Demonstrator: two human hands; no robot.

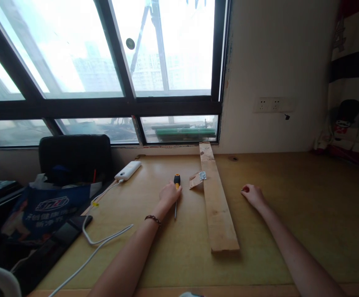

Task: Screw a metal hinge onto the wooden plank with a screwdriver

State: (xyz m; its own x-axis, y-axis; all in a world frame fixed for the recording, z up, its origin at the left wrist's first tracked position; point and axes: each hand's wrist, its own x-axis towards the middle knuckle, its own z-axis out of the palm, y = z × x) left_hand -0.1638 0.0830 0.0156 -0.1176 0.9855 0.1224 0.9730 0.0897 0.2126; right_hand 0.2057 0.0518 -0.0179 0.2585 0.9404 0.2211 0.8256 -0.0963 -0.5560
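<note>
Wooden plank (219, 214) runs between left grip (168, 194) and right grip (254, 195), its metal hinge (202, 176) and wood flap (194, 181) projecting toward the nearer left grip. Left of the plank, that grip encloses a screwdriver (177, 180), shaft roughly parallel, a white device (128, 170) farther left; right of the plank, the right grip pinches a small unidentifiable item (242, 191).

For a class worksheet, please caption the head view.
Left hand gripping a screwdriver, right hand apart from the wooden board with its metal hinge.
</note>
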